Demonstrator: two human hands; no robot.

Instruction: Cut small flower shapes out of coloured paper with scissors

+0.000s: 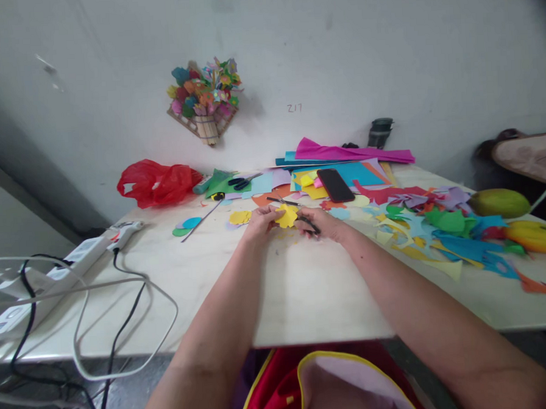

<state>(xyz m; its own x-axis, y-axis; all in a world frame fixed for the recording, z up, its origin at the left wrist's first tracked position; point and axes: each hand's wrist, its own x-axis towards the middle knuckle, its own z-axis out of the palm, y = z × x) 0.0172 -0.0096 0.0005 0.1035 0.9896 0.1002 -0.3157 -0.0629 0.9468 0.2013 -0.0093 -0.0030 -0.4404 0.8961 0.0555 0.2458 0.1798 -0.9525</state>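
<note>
My left hand (263, 223) pinches the edge of a yellow paper flower (287, 216) with a scalloped outline, held just above the table. Black-handled scissors (311, 225) sit in my right hand (323, 222), whose fingers are wrapped round the handles; the blades are mostly hidden by the paper and fingers. Another yellow paper flower (240, 217) lies just left of my left hand. Green and blue paper circles (191, 223) rest further left, beside a thin dark stick (203, 220).
A phone (336, 185) lies on coloured sheets behind my hands. Paper scraps (448, 220) and two mango-like fruits (499, 203) are at right. A red plastic bag (157, 181) and second scissors (244, 181) are at back left. A power strip (53, 286) with loose cables occupies the left edge.
</note>
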